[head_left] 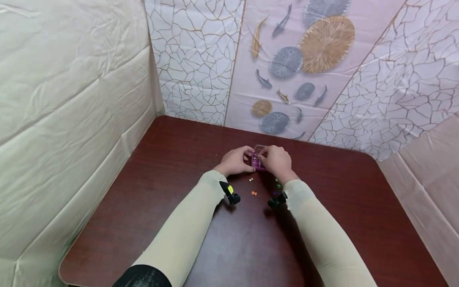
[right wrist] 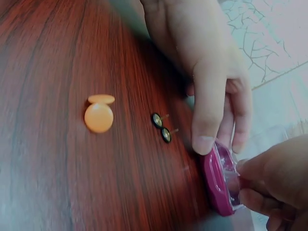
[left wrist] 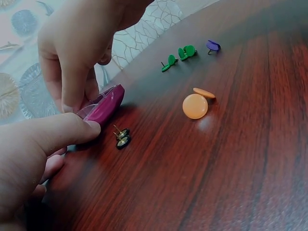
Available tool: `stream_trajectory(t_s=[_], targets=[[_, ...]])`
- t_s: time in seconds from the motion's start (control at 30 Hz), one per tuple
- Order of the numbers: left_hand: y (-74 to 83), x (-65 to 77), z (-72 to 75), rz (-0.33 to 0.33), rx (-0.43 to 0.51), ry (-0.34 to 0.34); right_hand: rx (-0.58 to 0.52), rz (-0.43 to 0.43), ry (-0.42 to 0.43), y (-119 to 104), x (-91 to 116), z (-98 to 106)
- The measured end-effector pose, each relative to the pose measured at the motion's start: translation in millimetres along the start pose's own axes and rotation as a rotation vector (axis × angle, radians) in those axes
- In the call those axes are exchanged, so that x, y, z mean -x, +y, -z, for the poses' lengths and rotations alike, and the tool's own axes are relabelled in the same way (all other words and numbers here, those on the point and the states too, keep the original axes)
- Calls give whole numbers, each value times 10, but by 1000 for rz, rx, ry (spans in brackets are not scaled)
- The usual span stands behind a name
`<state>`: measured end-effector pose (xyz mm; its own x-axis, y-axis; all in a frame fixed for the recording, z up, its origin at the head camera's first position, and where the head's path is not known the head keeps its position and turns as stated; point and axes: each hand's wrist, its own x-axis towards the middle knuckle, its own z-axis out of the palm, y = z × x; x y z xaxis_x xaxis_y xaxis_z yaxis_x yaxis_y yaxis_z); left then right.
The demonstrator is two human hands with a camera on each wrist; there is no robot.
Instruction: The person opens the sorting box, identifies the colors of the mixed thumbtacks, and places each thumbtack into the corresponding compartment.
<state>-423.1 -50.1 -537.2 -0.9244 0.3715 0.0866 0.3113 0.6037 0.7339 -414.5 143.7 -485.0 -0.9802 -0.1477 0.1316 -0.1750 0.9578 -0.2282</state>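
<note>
A small magenta case (head_left: 255, 161) with a raised clear lid (head_left: 259, 147) lies toward the back of the table. My left hand (head_left: 234, 161) holds it from the left, the thumb pressed on its near side and the fingers bent behind. From the right, my right hand (head_left: 278, 161) reaches into the case with thumb and fingertips close together; I cannot tell what is between them. Just in front lie two dark-rimmed thumbtacks (right wrist: 166, 134), gold pins up. Two orange thumbtacks (left wrist: 195, 106) rest nearer me.
Several green thumbtacks (left wrist: 187, 52) and a purple one (left wrist: 213, 46) lie by my right wrist. The dark red wooden table (head_left: 172, 159) meets a patterned cloth backdrop (head_left: 193, 71) behind and a pale cloth wall (head_left: 79, 99) at left.
</note>
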Motion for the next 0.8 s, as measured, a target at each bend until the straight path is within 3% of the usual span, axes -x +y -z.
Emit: stream_trajectory(t_s=[0.5, 0.63, 0.8], targets=[[8, -5, 6, -14, -5, 4, -139, 59, 42, 198, 127, 36], [27, 2, 16, -5, -13, -1, -145, 89, 17, 215, 203, 68], [27, -2, 4, 9, -13, -9, -165, 185, -50, 193, 327, 79]])
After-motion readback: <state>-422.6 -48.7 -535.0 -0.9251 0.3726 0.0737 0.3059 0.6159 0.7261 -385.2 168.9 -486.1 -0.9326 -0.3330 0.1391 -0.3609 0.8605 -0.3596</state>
